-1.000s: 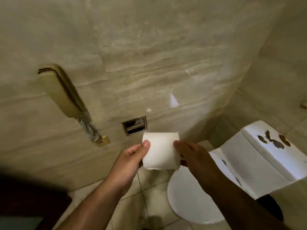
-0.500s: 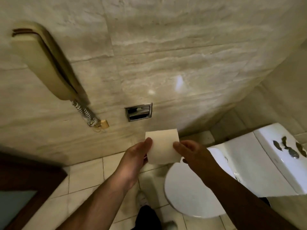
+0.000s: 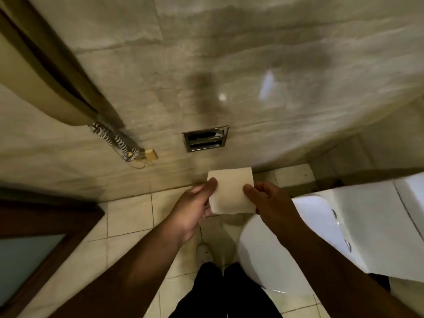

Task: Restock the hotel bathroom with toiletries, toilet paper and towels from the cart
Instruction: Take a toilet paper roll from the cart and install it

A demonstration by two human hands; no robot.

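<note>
we hold the toilet paper roll (image 3: 231,191) out in front of us, between both hands, low over the floor tiles (image 3: 128,216) and just beside the toilet (image 3: 286,249). the left hand (image 3: 195,207) pinches its left side with the thumb laid on top, and the right hand (image 3: 273,203) grips the right side the same way, fingers curled behind. set against the view of a second back, the grip is the same, but our feet and the door (image 3: 34,226) now come into sight and the recessed holder (image 3: 205,138) stands clear above the roll with a strip of wall between, where before the two nearly met. we judge the roll is not yet mounted and needs to be raised to that recess. the roll looks soft and matte, a squat cylinder seen side-on as a pale rectangle, dimmer and more beige in this light. the holder is a small shiny metal frame sunk in the wall (image 3: 229,53), which is polished veined stone with a glossy glare. a smooth cream handset (image 3: 46,76) hangs at the left with a springy coiled cord (image 3: 114,141). the toilet is hard, glazed white, rounded at the lid.
</note>
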